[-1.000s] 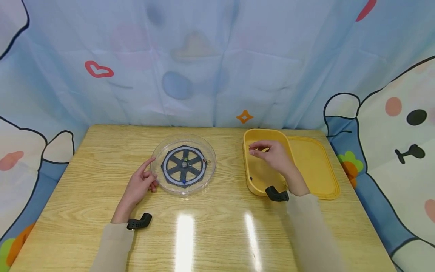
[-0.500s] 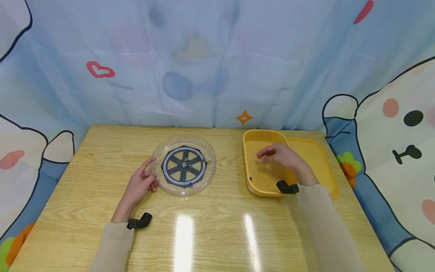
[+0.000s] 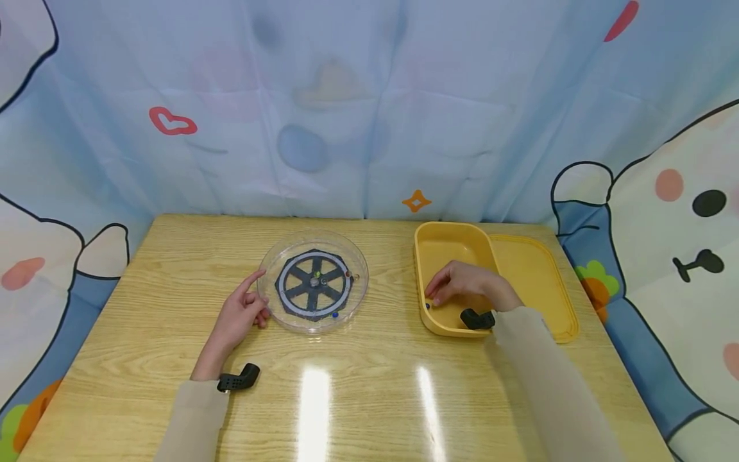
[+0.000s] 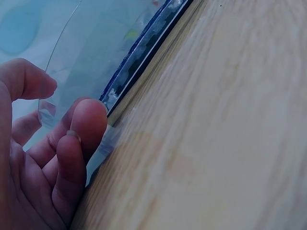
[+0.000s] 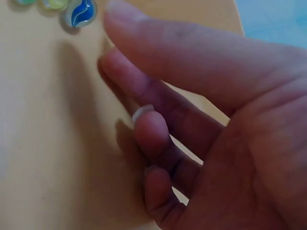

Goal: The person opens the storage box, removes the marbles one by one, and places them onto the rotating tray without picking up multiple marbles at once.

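My left hand [image 3: 239, 311] is at the left side of a clear round dish [image 3: 362, 292], its extended index finger at the rim. In the left wrist view, my fingertips [image 4: 91, 117] lie against the dish's see-through wall. A dark wheel pattern [image 3: 312, 299] shows in the dish. Several marbles lie there, among them a blue marble [image 3: 335, 314] near the front edge and a reddish marble [image 3: 349, 274]. My right hand [image 3: 464, 282] reaches down into a yellow box [image 3: 456, 330]. Its thumb and index fingertips stand apart beside a blue-swirled marble [image 5: 80, 12], with a yellow-green marble [image 5: 55, 4] beyond.
A yellow lid [image 3: 534, 282] lies flat on the wooden table [image 3: 375, 385], right against the box. Behind the table hangs a printed light blue curtain [image 3: 369, 109]. Black wrist cameras, such as the left wrist camera [image 3: 238, 378], sit on both wrists.
My right hand first drew back to the right over the box, then came down toward its front left corner. The blue marble in the dish rolled right. My left hand stayed put.
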`<state>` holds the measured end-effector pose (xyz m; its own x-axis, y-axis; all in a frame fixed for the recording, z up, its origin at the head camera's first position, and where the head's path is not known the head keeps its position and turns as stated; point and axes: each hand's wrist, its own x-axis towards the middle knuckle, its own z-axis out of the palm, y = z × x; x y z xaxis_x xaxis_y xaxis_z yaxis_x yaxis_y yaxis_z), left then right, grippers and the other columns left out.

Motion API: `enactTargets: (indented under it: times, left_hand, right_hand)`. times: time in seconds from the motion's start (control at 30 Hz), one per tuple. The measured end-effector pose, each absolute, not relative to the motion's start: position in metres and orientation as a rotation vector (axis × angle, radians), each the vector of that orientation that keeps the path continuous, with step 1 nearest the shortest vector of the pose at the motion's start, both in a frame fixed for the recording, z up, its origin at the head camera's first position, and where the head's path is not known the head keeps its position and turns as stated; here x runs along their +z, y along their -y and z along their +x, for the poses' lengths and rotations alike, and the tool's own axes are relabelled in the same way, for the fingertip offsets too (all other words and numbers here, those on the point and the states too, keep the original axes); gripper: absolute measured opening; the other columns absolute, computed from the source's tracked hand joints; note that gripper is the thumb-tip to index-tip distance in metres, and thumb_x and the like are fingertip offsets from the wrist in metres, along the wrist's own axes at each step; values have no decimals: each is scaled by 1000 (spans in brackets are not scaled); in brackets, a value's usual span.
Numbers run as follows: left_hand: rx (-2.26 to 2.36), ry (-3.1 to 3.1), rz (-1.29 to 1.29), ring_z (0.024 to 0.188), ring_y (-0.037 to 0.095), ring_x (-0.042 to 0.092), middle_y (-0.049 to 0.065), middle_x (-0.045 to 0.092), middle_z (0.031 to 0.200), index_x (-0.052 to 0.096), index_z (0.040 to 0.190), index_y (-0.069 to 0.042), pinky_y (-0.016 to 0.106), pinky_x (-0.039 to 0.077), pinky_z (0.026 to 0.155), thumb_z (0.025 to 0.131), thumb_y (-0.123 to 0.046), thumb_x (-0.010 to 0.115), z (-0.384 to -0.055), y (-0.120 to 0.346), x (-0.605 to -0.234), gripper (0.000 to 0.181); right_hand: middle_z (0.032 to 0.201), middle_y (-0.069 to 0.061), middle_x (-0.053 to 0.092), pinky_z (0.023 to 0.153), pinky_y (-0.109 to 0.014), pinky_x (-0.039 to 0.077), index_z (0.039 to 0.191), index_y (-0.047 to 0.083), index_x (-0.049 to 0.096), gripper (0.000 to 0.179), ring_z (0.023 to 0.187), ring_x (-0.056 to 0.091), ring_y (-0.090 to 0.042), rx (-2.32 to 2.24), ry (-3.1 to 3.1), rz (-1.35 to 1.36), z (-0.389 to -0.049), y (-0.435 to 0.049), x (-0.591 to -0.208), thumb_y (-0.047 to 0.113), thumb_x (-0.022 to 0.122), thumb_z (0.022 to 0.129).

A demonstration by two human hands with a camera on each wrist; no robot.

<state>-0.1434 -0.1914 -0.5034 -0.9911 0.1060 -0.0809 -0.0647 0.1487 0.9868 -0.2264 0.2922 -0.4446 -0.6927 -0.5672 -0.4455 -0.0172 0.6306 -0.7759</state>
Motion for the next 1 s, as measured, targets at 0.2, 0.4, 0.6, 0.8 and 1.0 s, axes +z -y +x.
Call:
enactTargets:
  times: [0.2,0.4,0.6,0.8,1.0]
  left_hand:
    - [1959,-2292,46,56,17,58,13,61,74,37,153,-14,29,54,56,98,-2,54,-144,190,-502,59]
    - [1958,-2287,45,56,17,58,15,62,75,37,154,-14,29,54,56,98,-2,54,-143,189,-500,59]
    - [1955,-2282,30,57,17,58,17,62,75,38,153,-14,29,54,56,99,-2,55,-143,189,-499,59]
    - [1955,-2290,43,56,18,58,17,62,75,37,153,-13,29,54,56,98,-2,54,-143,190,-499,59]
    - [1952,-2294,36,56,17,59,14,62,75,37,153,-14,29,55,57,98,-3,54,-142,191,-500,59]
  right_hand:
    - [86,-2,71,73,-24,50,100,-2,75,24,78,62,-14,-988,-2149,-404,-225,-287,-445,6,82,79]
    - [72,1,64,64,-23,44,92,-1,75,19,66,53,-12,-899,-2187,-444,-224,-281,-440,8,84,78]
    - [69,2,62,62,-24,39,84,5,77,9,65,48,-13,-808,-2220,-441,-224,-274,-438,10,83,79]
    - [69,3,63,63,-24,39,84,4,77,8,65,49,-12,-811,-2214,-443,-224,-273,-440,10,82,81]
    - [84,1,72,77,-25,47,90,5,79,12,80,60,-13,-843,-2237,-470,-224,-277,-439,15,81,82]
